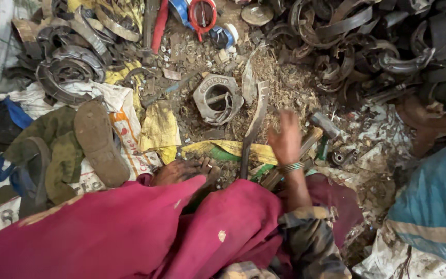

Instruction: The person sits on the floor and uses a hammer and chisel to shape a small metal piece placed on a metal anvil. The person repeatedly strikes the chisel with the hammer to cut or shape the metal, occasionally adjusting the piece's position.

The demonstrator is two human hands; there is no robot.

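Metal strip (253, 129) lies lengthwise, pointing away — right hand (285, 140) beside it, blurred, fingers spread, grasping nothing; left hand unseen.

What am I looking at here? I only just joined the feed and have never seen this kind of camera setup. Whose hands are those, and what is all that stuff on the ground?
There is no machine here. One camera sits on a person's head and looks down over their lap, which is covered in magenta cloth.

The right hand, with green bangles on the wrist, is raised, blurred and open, holding nothing. It hovers beside a long dark metal strip that stands up from the ground. The left hand rests low at the edge of the cloth; whether it grips anything cannot be made out.

On the dirt lie a grey metal ring-shaped housing, heaps of curved dark metal scrap, yellow sacking, a worn sandal and a red and blue valve-like part.
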